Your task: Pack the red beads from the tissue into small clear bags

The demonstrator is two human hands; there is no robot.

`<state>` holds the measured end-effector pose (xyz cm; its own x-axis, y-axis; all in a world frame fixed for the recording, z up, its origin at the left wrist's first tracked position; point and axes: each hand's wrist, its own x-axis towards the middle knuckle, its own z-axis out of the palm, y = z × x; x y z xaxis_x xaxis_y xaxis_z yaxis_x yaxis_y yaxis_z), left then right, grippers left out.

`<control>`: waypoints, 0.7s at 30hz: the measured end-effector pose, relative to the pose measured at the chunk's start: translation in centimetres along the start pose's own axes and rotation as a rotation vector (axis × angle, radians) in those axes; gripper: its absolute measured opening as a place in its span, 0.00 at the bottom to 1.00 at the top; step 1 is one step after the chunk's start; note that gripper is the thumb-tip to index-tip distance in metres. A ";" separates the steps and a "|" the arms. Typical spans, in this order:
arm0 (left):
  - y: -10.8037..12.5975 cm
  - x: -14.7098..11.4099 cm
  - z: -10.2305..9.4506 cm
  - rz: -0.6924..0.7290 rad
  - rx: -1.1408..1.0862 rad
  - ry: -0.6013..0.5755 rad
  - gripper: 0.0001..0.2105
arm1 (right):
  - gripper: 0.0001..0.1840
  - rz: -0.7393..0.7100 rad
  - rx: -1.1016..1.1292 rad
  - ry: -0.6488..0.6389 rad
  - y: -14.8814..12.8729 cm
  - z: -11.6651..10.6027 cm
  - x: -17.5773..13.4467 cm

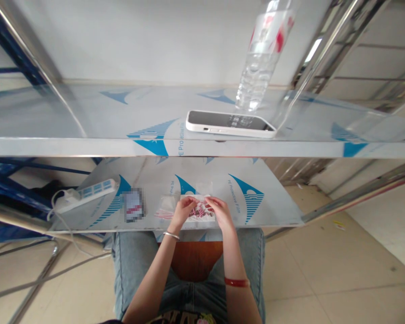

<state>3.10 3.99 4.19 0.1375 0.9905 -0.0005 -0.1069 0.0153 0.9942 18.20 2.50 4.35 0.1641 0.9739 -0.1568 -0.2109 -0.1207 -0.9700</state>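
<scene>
Whole view: bright, pale, low in contrast, with wide-angle stretch
Metal posts [320, 63]: splayed outward by the lens, streaked with highlights
Back wall [155, 40]: evenly lit, washed toward grey-white
Upper shelf [87, 121]: glossy, carrying soft reflections
Bottle [259, 67]: white glints, its label smeared
Phone [231, 122]: dark screen, its marks too blurred to read
Lower shelf [280, 207]: a shade dimmer, print fairly legible
Left hand [186, 207], right hand [219, 209]: diffusely lit, soft-edged
Small red pieces [200, 212]: blurring together
Pixelated patch [132, 204]: detail masked in blocks
Light source: direction unclear
</scene>
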 end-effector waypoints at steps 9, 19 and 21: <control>-0.6 0.8 -1.4 0.051 0.014 0.048 0.10 | 0.22 -0.025 -0.113 -0.041 0.0 -0.9 0.1; -0.9 0.9 -2.0 0.098 0.096 0.090 0.07 | 0.22 -0.086 -0.165 -0.059 0.7 -0.6 0.4; -0.8 0.8 -1.9 0.104 0.094 0.093 0.07 | 0.22 -0.111 -0.176 -0.066 1.1 -0.6 0.6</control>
<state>1.48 5.06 3.23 0.0383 0.9946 0.0969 -0.0224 -0.0961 0.9951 18.65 2.82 3.07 0.1121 0.9929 -0.0402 -0.0224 -0.0380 -0.9990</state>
